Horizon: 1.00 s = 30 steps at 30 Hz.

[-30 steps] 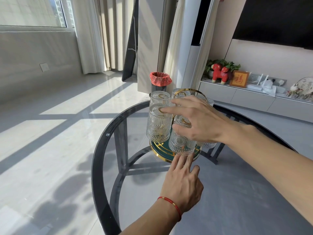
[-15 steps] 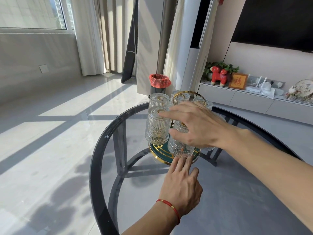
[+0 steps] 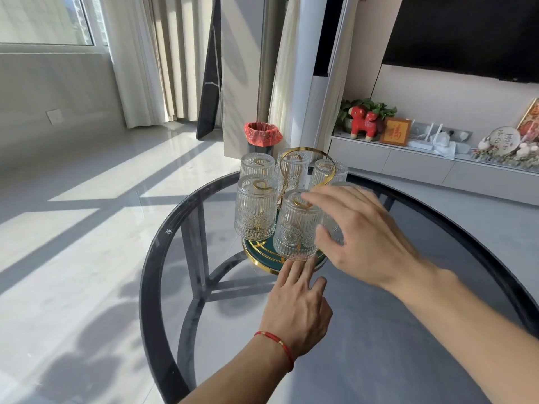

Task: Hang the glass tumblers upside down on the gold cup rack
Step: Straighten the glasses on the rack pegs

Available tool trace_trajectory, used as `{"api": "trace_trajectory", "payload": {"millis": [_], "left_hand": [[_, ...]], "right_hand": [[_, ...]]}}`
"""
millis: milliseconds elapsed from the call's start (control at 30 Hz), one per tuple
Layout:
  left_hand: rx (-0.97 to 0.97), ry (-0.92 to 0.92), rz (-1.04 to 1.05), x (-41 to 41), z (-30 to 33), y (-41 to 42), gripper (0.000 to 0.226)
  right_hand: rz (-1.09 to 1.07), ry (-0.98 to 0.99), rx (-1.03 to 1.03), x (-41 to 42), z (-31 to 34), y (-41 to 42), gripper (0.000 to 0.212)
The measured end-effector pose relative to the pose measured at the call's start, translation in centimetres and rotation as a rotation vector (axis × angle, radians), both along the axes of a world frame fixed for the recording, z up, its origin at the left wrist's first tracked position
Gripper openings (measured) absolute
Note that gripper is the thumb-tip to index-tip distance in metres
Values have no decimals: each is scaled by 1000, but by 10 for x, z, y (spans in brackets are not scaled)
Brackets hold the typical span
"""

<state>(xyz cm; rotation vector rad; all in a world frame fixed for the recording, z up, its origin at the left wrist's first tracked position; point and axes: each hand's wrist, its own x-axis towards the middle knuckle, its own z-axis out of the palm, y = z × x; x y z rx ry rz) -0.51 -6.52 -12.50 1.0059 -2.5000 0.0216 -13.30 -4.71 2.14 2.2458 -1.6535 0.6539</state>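
Note:
The gold cup rack, with a green, gold-rimmed base, stands on a round dark glass table. Several ribbed glass tumblers hang upside down on it. One is at the front, one at the front left, and others are behind. My right hand hovers with fingers spread over the right side of the rack. Its fingertips are by the front tumbler's top, and it partly hides another tumbler. My left hand lies flat on the table, fingertips against the base's front edge.
Through the glass top I see the table's dark frame. On the floor beyond stands a bin with a red liner. A low cabinet at the right wall carries a red figurine and ornaments.
My right hand has slid right and come off the front tumbler, which now hangs uncovered on the rack. My left hand has stayed at the base.

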Motion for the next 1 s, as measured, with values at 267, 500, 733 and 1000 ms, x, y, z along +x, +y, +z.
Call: {"api": "trace_trajectory", "payload": {"millis": [267, 500, 733, 1000], "left_hand": [[-14, 10, -10, 0, 1, -1, 37], [-24, 29, -15, 0, -2, -2, 37], [-36, 87, -30, 0, -4, -2, 31], [-63, 124, -36, -2, -7, -3, 28]], "right_hand": [[-41, 97, 160, 9, -7, 0, 66], [-28, 75, 185, 9, -3, 7, 69], [-27, 120, 144, 10, -5, 12, 67], [-13, 121, 128, 7, -7, 13, 66]]}}
